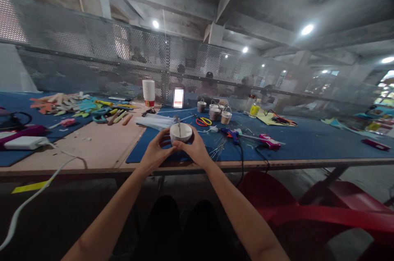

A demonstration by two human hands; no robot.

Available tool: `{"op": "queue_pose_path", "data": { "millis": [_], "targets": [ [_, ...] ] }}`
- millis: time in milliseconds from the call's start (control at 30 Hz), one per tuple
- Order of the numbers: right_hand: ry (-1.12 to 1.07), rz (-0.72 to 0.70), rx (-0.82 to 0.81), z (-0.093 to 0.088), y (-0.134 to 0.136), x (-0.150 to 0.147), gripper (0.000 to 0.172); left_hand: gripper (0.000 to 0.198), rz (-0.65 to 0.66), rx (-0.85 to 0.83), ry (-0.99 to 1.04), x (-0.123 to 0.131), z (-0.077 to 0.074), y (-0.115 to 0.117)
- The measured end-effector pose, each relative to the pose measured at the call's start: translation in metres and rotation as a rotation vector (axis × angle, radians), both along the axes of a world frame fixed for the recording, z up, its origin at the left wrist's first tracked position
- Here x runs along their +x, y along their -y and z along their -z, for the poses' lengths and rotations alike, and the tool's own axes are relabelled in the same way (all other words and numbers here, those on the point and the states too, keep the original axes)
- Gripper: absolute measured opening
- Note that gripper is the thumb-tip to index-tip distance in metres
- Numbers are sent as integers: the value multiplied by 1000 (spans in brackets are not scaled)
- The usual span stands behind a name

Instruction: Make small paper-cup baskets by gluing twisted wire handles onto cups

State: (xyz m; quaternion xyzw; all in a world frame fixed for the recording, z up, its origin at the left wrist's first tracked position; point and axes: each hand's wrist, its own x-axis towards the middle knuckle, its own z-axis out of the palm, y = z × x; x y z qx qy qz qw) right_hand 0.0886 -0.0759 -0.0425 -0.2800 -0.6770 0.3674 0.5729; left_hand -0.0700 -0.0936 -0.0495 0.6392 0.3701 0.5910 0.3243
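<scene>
A small white paper cup [181, 129] with a thin arched handle across its mouth stands at the front of the blue mat. My left hand [160, 146] wraps its left side, and my right hand [194, 146] wraps its right side, with the thumbs meeting at the front. Behind it and to the left lie clear plastic sleeves [158, 121]. Scissors [203, 121] with red and yellow handles rest beyond my right hand. Thin wires [218, 149] are scattered to the right of that hand. Farther back stand several similar cups with handles [214, 111].
A blue glue gun [230, 134] and a pink glue gun [270, 142] lie on the right, with trailing cords. A stack of paper cups [148, 92], a lit phone [178, 97] and a yellow-labelled bottle [255, 108] stand at the back. Red chairs [277, 199] are below right.
</scene>
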Motion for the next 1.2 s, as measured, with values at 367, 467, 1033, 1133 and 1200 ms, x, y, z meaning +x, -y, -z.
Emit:
{"op": "queue_pose_path", "data": {
  "millis": [367, 467, 1033, 1133, 1200],
  "targets": [
    [-92, -205, -122, -7, 0, 5, 67, 67, 145, -81, 29, -2, -3, 6],
    [-90, -128, -147, -6, 0, 3, 73, 65, 94, -53, 33, -2, -4, 7],
    [-83, -192, -131, -12, 8, 14, 68, 62, 129, -126, 145, -2, -12, 10],
    [-27, -219, -97, -11, 10, 16, 68, 64, 119, -124, 145, -3, -12, 9],
    [-12, -219, -82, -11, 11, 16, 69, 65, 103, -136, 155, -4, -11, 8]
  ]
}}
